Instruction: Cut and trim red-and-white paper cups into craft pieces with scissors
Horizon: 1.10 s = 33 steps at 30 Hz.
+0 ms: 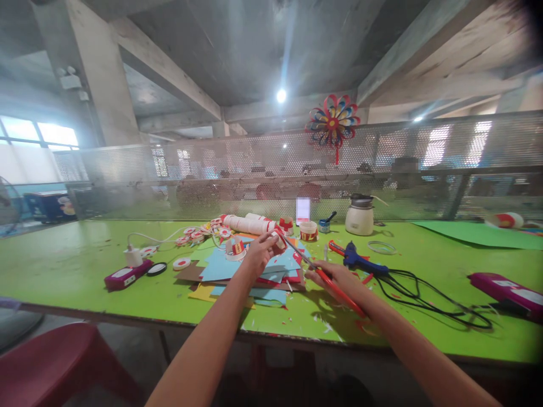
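Above worktop's front edge, centre: left hand (258, 253) pinching red-white paper piece (280, 241); right hand (335, 276) clenched round red scissors (306, 260), blades at piece. Coloured paper stack (220, 269) beneath; blue glue gun (360, 261) beside right hand.

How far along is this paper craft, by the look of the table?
Done: several round red-and-white discs lie finished at the left. In hand: the left hand pinches a small red-and-white piece while the right hand holds the scissors to it. Likely left: the stack of coloured sheets looks mostly uncut, and the glue gun lies untouched.
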Each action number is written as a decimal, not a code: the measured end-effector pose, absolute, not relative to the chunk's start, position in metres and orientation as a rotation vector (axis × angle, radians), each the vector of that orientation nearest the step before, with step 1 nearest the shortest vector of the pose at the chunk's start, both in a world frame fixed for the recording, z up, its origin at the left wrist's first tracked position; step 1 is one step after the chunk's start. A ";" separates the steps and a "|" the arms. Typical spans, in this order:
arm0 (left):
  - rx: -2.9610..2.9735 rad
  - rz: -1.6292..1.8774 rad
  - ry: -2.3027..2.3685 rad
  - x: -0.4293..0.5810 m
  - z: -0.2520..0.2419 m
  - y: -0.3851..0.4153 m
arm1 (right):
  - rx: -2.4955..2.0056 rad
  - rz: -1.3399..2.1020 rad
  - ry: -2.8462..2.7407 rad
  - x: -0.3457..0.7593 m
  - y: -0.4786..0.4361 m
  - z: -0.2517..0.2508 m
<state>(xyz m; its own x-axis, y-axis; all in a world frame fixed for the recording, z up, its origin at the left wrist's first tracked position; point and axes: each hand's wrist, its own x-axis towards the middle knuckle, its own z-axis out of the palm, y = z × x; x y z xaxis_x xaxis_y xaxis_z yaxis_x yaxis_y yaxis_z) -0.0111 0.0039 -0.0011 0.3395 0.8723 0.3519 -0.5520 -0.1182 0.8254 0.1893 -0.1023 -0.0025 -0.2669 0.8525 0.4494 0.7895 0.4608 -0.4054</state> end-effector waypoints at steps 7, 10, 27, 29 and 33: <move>1.151 1.252 0.316 -0.013 0.002 0.000 | -1.318 0.089 -2.087 0.189 -0.102 -0.008; 1.148 1.255 0.305 -0.013 0.002 0.000 | -1.315 0.059 -2.071 0.188 -0.105 -0.008; 1.110 1.280 0.331 -0.012 0.003 -0.003 | -1.326 0.045 -2.091 0.186 -0.105 -0.008; 1.111 1.286 0.330 -0.012 0.004 -0.004 | -1.319 0.041 -2.095 0.186 -0.105 -0.007; 1.115 1.289 0.323 -0.012 0.005 -0.005 | -1.320 0.023 -2.094 0.186 -0.106 -0.007</move>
